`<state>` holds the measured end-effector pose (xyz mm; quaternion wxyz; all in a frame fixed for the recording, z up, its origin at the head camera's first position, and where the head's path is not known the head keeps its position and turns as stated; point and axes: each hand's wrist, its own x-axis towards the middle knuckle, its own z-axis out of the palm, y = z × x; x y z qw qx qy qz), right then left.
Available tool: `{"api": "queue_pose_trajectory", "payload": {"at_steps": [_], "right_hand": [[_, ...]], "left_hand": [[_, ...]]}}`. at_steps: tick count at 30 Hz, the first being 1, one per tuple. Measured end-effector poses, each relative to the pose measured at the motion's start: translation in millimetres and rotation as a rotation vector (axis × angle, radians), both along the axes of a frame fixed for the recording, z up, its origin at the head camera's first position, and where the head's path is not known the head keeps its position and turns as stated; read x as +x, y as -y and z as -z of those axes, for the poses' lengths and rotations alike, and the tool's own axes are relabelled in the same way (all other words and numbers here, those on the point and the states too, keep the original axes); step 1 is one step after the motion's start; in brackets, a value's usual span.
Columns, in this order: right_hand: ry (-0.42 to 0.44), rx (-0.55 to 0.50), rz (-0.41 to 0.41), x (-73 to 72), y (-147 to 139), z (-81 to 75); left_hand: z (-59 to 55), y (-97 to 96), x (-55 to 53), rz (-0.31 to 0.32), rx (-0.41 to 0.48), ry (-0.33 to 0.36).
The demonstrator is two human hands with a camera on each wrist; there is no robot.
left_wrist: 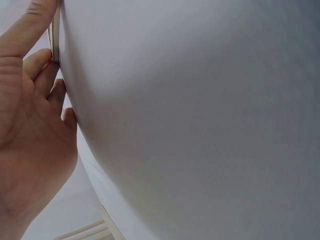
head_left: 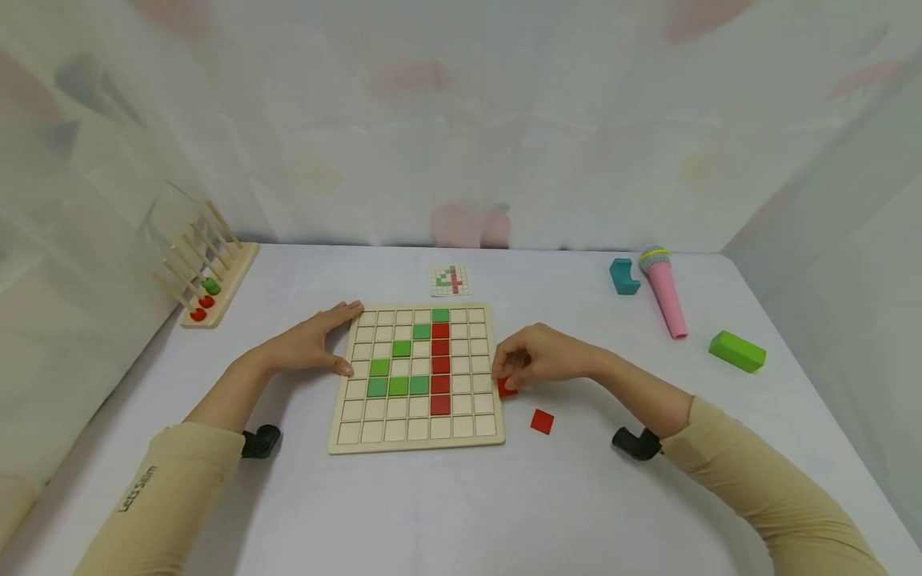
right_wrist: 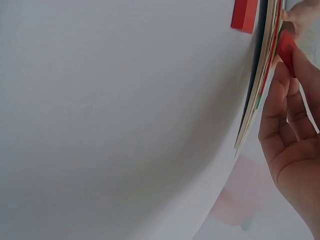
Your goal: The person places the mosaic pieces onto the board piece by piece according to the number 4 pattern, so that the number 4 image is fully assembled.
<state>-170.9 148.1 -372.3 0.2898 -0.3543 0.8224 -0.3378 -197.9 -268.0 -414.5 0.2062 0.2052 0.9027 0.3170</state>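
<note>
A wooden grid board [head_left: 416,445] lies flat in the middle of the table. Green tiles [head_left: 401,349] form a diagonal and part of a row on it, and red tiles [head_left: 440,365] fill a column. My left hand [head_left: 311,342] rests at the board's left edge, fingers extended and thumb apart. Beside the right edge, my right hand [head_left: 542,354] pinches a red square tile [right_wrist: 287,49] between thumb and fingers, raised off the table in the right wrist view. Another red tile [head_left: 543,422] lies on the table just below that hand.
Behind the board lies a small pattern card [head_left: 450,281]. A peg rack [head_left: 232,298] with beads stands at the back left. On the right are a teal block [head_left: 623,277], a pink toy microphone [head_left: 667,296] and a green block [head_left: 738,351]. White cloth walls enclose the table.
</note>
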Motion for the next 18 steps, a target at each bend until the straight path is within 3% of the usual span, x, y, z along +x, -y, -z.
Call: {"api": "queue_pose_trajectory", "payload": {"at_steps": [18], "right_hand": [[0.03, -0.119, 0.094, 6.9, 35, 1.8]], "left_hand": [[-0.5, 0.3, 0.0, -0.001, -0.003, 0.008]]}}
